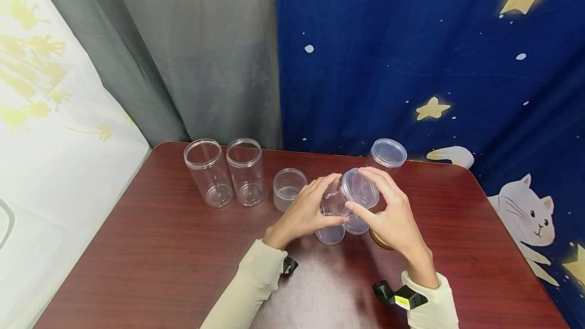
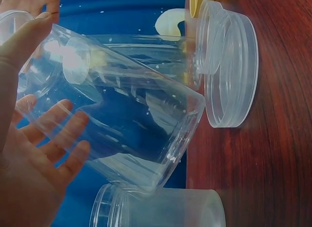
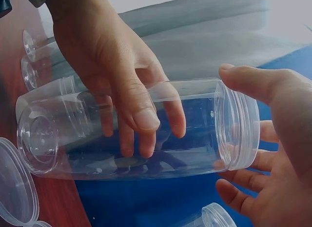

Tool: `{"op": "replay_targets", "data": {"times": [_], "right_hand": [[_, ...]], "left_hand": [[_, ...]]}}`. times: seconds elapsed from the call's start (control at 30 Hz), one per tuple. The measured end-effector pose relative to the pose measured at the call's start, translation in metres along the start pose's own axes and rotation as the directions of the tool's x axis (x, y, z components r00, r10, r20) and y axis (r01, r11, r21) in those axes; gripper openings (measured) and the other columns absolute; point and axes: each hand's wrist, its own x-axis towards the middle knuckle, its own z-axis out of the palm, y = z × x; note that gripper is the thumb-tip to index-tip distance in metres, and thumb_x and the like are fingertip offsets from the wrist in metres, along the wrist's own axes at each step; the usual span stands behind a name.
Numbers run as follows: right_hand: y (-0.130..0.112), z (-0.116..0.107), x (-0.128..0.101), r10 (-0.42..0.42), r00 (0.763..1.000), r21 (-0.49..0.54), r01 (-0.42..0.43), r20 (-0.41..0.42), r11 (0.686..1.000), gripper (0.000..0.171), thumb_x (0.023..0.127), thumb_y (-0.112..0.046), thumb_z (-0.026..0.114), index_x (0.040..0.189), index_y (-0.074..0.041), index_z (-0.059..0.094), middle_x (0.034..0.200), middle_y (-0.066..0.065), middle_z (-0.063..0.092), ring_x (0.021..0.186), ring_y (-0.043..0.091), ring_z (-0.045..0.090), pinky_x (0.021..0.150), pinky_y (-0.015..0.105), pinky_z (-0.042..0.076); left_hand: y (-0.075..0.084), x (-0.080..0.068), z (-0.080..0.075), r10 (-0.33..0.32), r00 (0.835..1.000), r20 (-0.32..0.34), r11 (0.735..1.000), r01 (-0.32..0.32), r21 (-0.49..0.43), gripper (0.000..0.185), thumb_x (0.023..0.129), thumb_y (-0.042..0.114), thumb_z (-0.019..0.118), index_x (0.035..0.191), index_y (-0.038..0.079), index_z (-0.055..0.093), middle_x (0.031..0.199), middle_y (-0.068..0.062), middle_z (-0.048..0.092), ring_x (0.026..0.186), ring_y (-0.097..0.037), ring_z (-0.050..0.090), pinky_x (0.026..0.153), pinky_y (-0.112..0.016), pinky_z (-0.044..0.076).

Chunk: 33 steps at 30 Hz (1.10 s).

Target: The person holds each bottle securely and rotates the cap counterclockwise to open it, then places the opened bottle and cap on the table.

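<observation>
Above the middle of the dark red table [image 1: 173, 248], both hands hold a clear plastic jar [image 1: 335, 201] tilted on its side. My left hand [image 1: 315, 202] grips the jar's body, fingers curled round it [image 3: 146, 129]. Thumb and fingers of my right hand [image 1: 379, 202] are curled round the clear lid [image 1: 361, 188] that sits on the jar's mouth [image 3: 239, 124]. In the left wrist view the jar [image 2: 122, 124] fills the frame, with my left fingers [image 2: 48, 129] seen through it.
Two loose clear lids [image 1: 330, 235] [image 1: 355, 226] and a brownish lid [image 1: 378, 238] lie under the hands. Two tall open jars [image 1: 207, 172] [image 1: 245, 171] and a short frosted jar [image 1: 288, 188] stand at the back left. A lidded jar [image 1: 388, 154] stands behind.
</observation>
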Motion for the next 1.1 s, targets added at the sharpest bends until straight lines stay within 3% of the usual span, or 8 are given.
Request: {"op": "replay_targets", "data": {"times": [0.27,0.63,0.87,0.97,1.1], "right_hand": [[0.0018,-0.0006,0.0005,-0.014,1.0,0.022,0.014,0.012,1.0,0.074,0.066,-0.009,0.09,0.134,-0.014,0.06,0.134,0.005,0.059,0.12,0.02,0.055,0.102,0.011,0.035],[0.0025,-0.0046,0.0008,0.019,0.998,0.036,-0.021,0.064,0.999,0.07,0.072,-0.01,0.087,0.136,-0.016,0.059,0.138,0.0,0.056,0.127,0.012,0.051,0.105,0.016,0.036],[0.0013,-0.0029,0.0002,0.004,0.998,0.055,-0.008,0.066,0.998,0.074,0.072,-0.007,0.087,0.139,-0.016,0.056,0.141,0.005,0.054,0.13,0.015,0.048,0.106,0.014,0.032],[-0.0001,-0.0019,0.0003,-0.01,1.0,0.013,0.01,0.028,1.0,0.076,0.071,-0.01,0.088,0.139,-0.013,0.055,0.143,0.008,0.052,0.131,0.021,0.048,0.107,0.013,0.031],[-0.0023,-0.0017,0.0002,0.002,0.998,-0.13,-0.01,-0.059,0.992,0.074,0.07,-0.018,0.088,0.136,-0.009,0.057,0.14,0.009,0.054,0.126,0.026,0.051,0.104,0.015,0.034]], "left_hand": [[0.0002,-0.0007,-0.0006,-0.009,1.0,0.008,1.0,0.009,-0.01,0.09,0.075,0.044,0.085,0.148,0.018,0.04,0.135,0.001,0.056,0.119,-0.017,0.054,0.105,-0.043,0.042],[0.0012,-0.0001,-0.0018,-0.012,1.0,0.022,0.999,0.013,-0.037,0.09,0.075,0.043,0.085,0.148,0.02,0.04,0.137,0.002,0.055,0.122,-0.016,0.053,0.106,-0.044,0.041],[0.002,-0.0002,-0.0002,-0.008,1.0,0.01,0.999,0.009,-0.047,0.09,0.074,0.042,0.085,0.148,0.018,0.04,0.137,-0.001,0.055,0.123,-0.018,0.054,0.105,-0.045,0.043],[0.0027,-0.0004,0.0001,-0.014,1.0,0.006,0.999,0.014,-0.046,0.09,0.074,0.041,0.085,0.147,0.016,0.04,0.137,-0.002,0.056,0.122,-0.018,0.054,0.104,-0.045,0.044],[0.0024,-0.0001,0.0009,-0.016,1.0,0.005,0.999,0.016,-0.032,0.09,0.074,0.041,0.085,0.147,0.015,0.041,0.135,-0.002,0.057,0.12,-0.017,0.055,0.103,-0.044,0.044]]}}
